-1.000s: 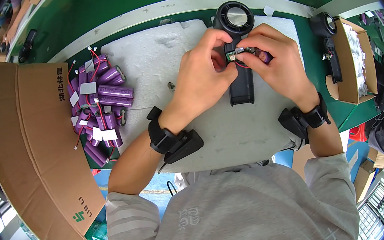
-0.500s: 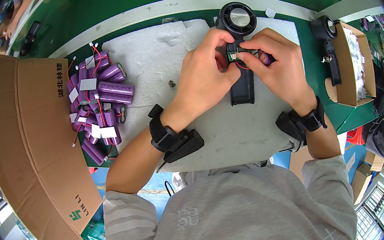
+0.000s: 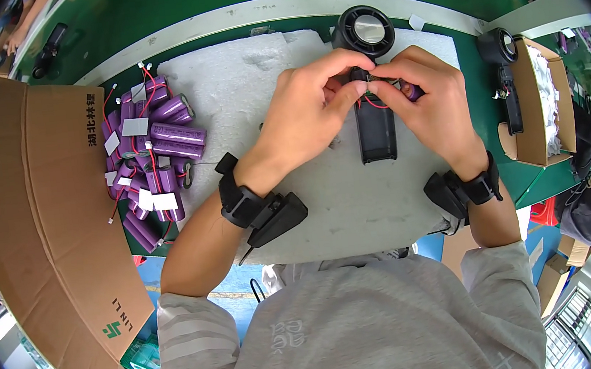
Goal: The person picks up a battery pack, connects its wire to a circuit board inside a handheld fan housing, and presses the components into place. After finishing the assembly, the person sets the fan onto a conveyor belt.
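A black handheld fan point(image 3: 378, 139) lies on the foam sheet, its round head away from me and its handle open as a hollow shell. My left hand point(image 3: 309, 110) closes thumb and index finger around the fan's neck, at the small circuit board there. From the other side my right hand point(image 3: 427, 93) pinches at the same spot, thumb tips almost meeting. A purple battery point(image 3: 411, 91) sits under the curled fingers of my right hand. Its red wires point(image 3: 372, 103) run toward the pinched spot. My fingertips hide the connector and most of the board.
Left of the foam sheet point(image 3: 226, 83) lies a heap of purple batteries point(image 3: 177, 136) with red wires and white pads. A large cardboard box point(image 3: 51, 212) stands beyond it. At right are another fan point(image 3: 507, 80) and a small carton point(image 3: 544, 98) of white pieces.
My left thumb has moved up toward the right thumb, and my fingers now cover the circuit board that showed before. The fan's handle has swung slightly right.
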A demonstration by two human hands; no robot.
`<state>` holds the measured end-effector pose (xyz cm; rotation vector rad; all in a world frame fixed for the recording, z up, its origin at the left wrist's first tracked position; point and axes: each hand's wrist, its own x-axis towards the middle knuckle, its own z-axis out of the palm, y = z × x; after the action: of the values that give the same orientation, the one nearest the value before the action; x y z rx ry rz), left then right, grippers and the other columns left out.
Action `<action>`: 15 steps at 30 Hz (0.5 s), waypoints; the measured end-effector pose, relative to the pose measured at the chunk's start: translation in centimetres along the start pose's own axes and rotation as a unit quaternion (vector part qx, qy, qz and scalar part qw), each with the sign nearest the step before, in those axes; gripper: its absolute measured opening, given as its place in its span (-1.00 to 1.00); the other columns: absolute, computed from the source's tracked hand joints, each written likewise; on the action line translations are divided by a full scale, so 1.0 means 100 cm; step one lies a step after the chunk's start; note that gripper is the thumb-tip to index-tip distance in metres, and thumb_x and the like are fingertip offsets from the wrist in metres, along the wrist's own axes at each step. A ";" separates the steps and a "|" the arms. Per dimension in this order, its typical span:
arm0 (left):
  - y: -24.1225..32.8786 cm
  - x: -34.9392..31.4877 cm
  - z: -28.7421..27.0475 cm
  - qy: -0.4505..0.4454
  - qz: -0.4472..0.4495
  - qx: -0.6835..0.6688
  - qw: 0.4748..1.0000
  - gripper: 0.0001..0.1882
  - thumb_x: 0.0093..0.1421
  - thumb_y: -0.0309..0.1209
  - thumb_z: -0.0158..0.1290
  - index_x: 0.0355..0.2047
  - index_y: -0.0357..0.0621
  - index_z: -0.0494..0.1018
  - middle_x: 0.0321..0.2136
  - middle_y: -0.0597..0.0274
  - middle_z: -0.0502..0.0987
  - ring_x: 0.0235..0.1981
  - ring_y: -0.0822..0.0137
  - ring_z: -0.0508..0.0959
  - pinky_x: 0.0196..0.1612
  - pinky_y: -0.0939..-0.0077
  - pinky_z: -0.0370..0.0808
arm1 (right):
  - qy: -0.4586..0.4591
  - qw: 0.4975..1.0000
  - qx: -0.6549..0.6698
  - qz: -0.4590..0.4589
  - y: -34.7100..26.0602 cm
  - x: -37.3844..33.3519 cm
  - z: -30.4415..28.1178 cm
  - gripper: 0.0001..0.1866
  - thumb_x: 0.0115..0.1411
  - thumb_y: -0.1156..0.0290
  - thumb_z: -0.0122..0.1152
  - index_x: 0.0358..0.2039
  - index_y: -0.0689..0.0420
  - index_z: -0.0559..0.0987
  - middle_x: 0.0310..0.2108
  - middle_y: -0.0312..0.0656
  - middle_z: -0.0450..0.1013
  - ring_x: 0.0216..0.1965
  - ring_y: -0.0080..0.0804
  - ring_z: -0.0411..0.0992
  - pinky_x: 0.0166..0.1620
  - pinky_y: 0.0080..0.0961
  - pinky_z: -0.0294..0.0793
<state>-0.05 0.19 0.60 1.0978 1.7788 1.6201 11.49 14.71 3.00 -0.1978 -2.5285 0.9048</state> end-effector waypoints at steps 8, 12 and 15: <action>-0.001 0.002 -0.002 -0.034 0.035 0.105 0.993 -0.77 0.19 -0.53 0.11 -0.15 -0.03 0.61 -0.46 0.09 0.57 -0.56 0.25 0.51 -0.44 0.42 0.43 | -0.048 0.991 0.034 0.117 0.003 0.001 -0.007 -0.84 0.03 0.53 0.36 -0.46 0.25 0.50 -0.54 -0.32 0.41 -0.58 -0.64 0.28 -0.48 -0.66 0.31; 0.009 0.004 -0.005 -0.064 0.008 0.115 0.991 -0.77 0.19 -0.53 0.09 -0.14 -0.05 0.60 -0.47 0.08 0.57 -0.54 0.19 0.50 -0.43 0.42 0.42 | -0.200 0.950 0.077 0.228 0.005 0.007 -0.022 -0.76 0.01 0.52 0.38 -0.33 0.20 0.48 -0.49 -0.35 0.37 -0.54 -0.66 0.24 -0.46 -0.67 0.28; 0.012 0.005 -0.008 -0.073 0.000 0.134 0.988 -0.76 0.19 -0.54 0.09 -0.14 -0.06 0.60 -0.48 0.10 0.55 -0.52 0.21 0.51 -0.41 0.42 0.43 | -0.283 0.916 0.224 0.176 0.015 0.002 -0.033 -0.59 0.01 0.52 0.34 -0.10 0.12 0.43 -0.38 -0.33 0.36 -0.48 -0.65 0.26 -0.43 -0.67 0.29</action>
<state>-0.64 0.11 1.96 1.2988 1.9363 1.2889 12.79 17.81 4.38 -0.2831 -2.7331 1.8927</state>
